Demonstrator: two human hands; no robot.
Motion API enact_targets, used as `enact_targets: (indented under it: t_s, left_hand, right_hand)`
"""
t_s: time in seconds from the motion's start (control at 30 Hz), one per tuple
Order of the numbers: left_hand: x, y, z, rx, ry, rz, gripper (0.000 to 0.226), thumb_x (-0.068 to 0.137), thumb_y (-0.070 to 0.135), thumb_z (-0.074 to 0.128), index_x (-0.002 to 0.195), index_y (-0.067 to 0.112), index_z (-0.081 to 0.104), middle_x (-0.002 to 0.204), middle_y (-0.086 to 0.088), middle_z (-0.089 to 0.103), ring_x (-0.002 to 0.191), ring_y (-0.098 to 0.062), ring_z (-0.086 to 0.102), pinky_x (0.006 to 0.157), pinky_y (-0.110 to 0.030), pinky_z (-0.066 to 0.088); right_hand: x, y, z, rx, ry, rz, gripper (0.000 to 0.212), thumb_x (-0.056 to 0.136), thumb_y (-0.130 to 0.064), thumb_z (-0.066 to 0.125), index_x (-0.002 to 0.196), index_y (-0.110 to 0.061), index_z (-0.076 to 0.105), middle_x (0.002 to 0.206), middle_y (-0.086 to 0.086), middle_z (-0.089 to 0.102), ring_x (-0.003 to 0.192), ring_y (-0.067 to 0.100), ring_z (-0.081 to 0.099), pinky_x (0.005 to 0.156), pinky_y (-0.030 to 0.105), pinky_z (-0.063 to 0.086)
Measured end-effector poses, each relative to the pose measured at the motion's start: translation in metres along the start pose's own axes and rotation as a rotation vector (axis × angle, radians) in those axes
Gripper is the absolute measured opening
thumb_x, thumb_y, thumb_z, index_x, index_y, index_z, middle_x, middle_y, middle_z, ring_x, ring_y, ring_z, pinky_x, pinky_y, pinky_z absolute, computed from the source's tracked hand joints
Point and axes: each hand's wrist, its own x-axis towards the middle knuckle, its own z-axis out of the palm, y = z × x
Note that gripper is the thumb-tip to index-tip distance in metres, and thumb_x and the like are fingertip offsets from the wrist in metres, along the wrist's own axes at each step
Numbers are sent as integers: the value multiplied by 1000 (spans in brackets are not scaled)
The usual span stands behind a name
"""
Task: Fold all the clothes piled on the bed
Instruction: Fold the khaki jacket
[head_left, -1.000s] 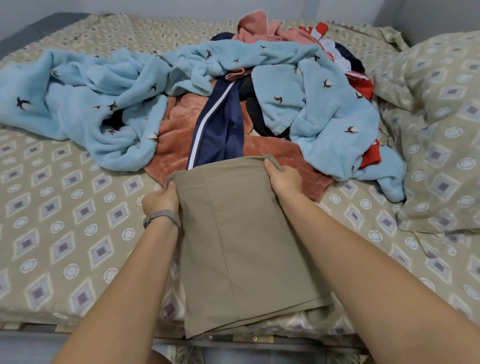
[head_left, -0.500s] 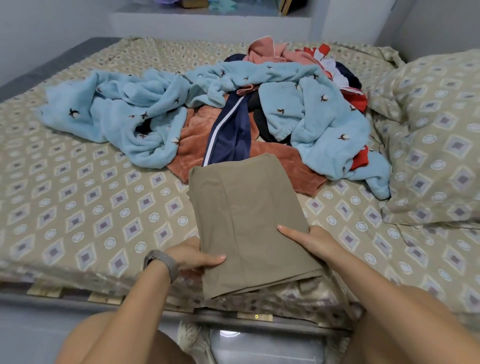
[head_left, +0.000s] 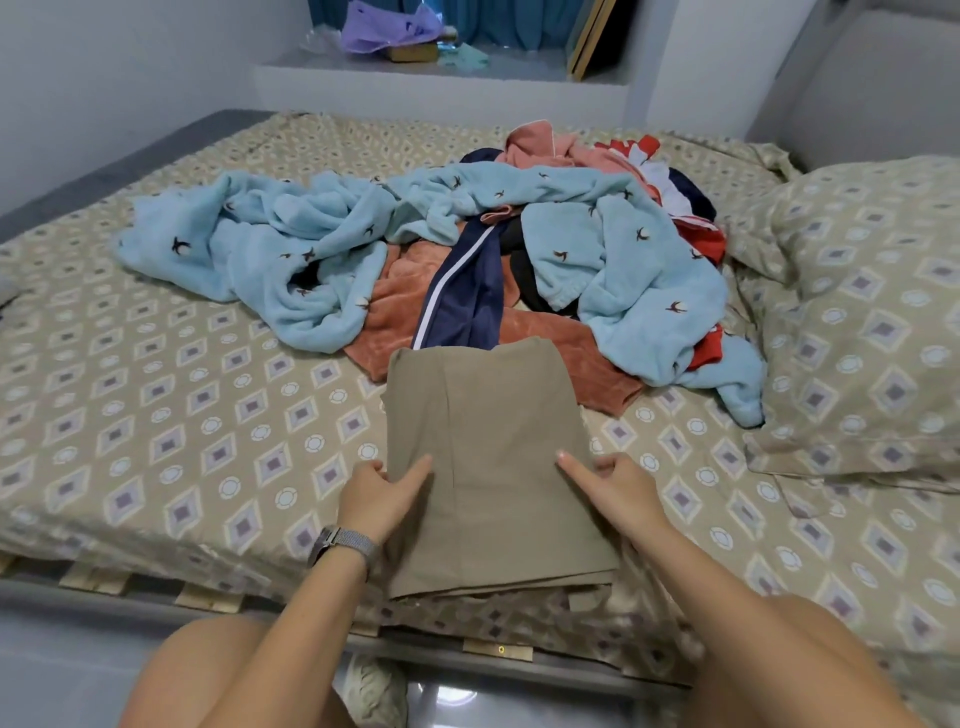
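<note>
Khaki woven trousers (head_left: 493, 457), folded into a long panel, lie at the near edge of the patterned bed (head_left: 156, 415). Both side edges are pinched by the left hand (head_left: 379, 493) and right hand (head_left: 618, 488); the halves should be kept aligned, seams matched, when folded again.

Far beyond the fingers, against the back wall: a white ledge (head_left: 441, 85) bearing crumpled purple wrapping (head_left: 387, 28) and a pale green scrap (head_left: 462, 56). Right of the fingers, well apart: a patterned pillow (head_left: 872, 322). Below the fingers, on the floor: a pale shoe (head_left: 376, 691).
</note>
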Motion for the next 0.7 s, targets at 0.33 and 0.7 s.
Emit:
enact_targets:
  t_s: [0.33,0.7]
  left_hand:
    - [46,6,32,-664,-400,-69,80,63,42,87,131,18,54,113,-2,71,104,-22,68,91,-40,54]
    - [70,2,42,-862,-416,-266,51,80,12,72,128,9,55,115,-14,69,99,-28,69,77,-36,59]
  right_hand:
    - [57,-17,12,562,-299,113,43,83,-38,74,111,-7,68,98,7,76,90,22,73,81,33,57]
    - [92,-12,31,916,-516,327,51,78,-17,70,127,-10,60,118,17,67,95,31,69,70,37,58]
